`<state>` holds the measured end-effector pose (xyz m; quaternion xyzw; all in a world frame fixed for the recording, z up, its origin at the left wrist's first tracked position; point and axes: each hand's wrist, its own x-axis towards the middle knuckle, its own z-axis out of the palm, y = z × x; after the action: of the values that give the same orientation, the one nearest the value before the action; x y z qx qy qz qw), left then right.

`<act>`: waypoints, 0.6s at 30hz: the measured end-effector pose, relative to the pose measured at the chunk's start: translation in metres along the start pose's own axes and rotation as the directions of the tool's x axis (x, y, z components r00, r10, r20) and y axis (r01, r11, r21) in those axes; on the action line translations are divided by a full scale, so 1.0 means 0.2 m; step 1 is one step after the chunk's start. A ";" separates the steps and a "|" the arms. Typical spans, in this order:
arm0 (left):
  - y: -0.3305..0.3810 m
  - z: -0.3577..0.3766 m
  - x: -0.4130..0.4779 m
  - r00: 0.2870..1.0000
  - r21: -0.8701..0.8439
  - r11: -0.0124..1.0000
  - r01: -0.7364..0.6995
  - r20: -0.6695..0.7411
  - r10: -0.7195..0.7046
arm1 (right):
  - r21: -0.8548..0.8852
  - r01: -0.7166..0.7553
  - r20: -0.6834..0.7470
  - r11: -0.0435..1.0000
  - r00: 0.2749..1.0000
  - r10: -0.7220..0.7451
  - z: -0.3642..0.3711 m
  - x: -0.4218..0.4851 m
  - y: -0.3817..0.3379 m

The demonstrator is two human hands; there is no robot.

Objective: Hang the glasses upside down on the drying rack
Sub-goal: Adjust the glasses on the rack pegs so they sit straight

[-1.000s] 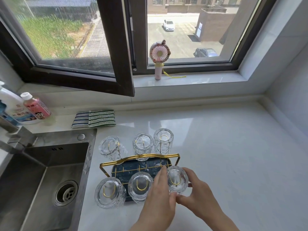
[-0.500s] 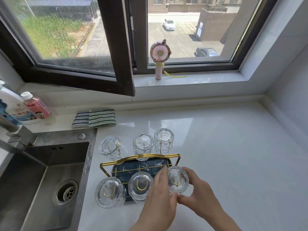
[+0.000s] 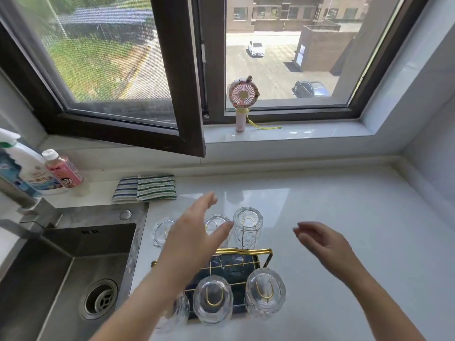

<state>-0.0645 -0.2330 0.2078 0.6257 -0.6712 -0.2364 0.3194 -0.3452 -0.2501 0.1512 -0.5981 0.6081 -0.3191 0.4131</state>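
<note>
A gold wire drying rack [image 3: 256, 251] with a dark blue tray stands on the white counter beside the sink. Several clear glasses hang upside down on its prongs: a near right glass [image 3: 265, 295], a near middle glass [image 3: 213, 299], a far right glass [image 3: 247, 227], and others partly hidden behind my left arm. My left hand [image 3: 194, 235] hovers open above the rack's far row, holding nothing. My right hand [image 3: 320, 239] is raised open over the counter to the right of the rack, apart from every glass.
A steel sink [image 3: 61, 274] with a drain lies left of the rack. Folded striped cloths [image 3: 145, 188] lie behind it; cleaning bottles [image 3: 61, 171] stand at far left. An open window sash [image 3: 172, 94] juts over the counter, and a small pink fan [image 3: 242, 99] stands on the sill.
Both hands have let go of the near right glass, which now hangs on the rack. The hands have lifted up and apart, and the view has shifted forward.
</note>
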 end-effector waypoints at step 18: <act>-0.29 0.38 0.42 0.889 0.374 0.914 -0.157 0.457 -0.034 | -0.168 0.079 0.362 0.983 0.932 -0.013 0.38 0.43 0.08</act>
<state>-0.0803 -0.3285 0.1261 0.5829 -0.7809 -0.2230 0.0263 -0.2801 -0.3253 0.0925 -0.6952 0.5345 -0.1580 0.4539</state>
